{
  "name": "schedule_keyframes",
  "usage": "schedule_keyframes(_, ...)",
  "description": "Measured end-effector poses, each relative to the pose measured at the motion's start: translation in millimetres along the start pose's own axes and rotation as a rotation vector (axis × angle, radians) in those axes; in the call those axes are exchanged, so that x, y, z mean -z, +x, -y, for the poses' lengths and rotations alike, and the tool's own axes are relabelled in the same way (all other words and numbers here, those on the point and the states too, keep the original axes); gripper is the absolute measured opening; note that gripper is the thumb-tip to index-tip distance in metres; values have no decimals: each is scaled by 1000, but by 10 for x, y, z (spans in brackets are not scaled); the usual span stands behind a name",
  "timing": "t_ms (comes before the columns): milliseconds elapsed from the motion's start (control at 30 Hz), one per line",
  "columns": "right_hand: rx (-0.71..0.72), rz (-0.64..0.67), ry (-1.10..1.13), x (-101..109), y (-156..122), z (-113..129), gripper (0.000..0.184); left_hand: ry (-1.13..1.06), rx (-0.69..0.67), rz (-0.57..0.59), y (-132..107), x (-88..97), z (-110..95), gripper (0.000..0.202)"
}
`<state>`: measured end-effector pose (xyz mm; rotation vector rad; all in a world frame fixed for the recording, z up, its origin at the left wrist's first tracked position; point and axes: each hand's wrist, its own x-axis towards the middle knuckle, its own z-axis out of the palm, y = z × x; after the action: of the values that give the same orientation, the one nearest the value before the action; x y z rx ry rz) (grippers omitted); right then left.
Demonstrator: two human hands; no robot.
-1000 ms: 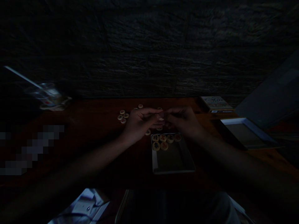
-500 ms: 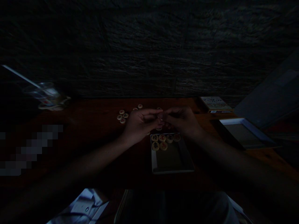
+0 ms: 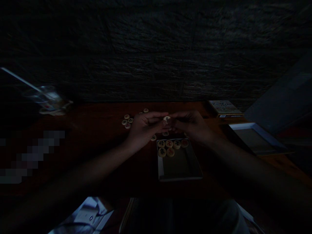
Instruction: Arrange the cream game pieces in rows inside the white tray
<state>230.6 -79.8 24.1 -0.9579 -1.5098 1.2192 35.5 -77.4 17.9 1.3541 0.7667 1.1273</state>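
Note:
My left hand [image 3: 143, 127] and my right hand [image 3: 191, 125] meet above the dark wooden table [image 3: 97, 130]. Both pinch one round pale game piece [image 3: 166, 119], held up between their fingertips. Just below them lies a shallow white-rimmed box tray [image 3: 179, 165] with several round pieces [image 3: 170, 148] lined up along its far end. More loose pieces [image 3: 127, 122] lie on the table to the left of my left hand, and a few peek out under my fingers.
A second tray or lid [image 3: 255, 138] sits at the right, with a small printed box [image 3: 224, 107] behind it. A glass with a straw [image 3: 48, 99] stands at the far left. A dark stone wall closes off the back. The scene is very dim.
The hands have stayed together; the piece between the fingertips now stands higher and shows its face more plainly.

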Motion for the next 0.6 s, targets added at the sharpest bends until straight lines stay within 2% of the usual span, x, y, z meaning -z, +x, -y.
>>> schedule_keyframes(200, 24, -29, -69, -54, -23, 38, 30, 23, 17, -41, 0, -17, -12, 31)
schedule_keyframes(433, 28, -106, -87, -66, -13, -6, 33, 18, -2, 33, -8, -34, -5, 39)
schedule_keyframes(600, 25, -95, -83, -65, -20, 25, 35, 31, -17, 25, -4, -26, 12, 40)
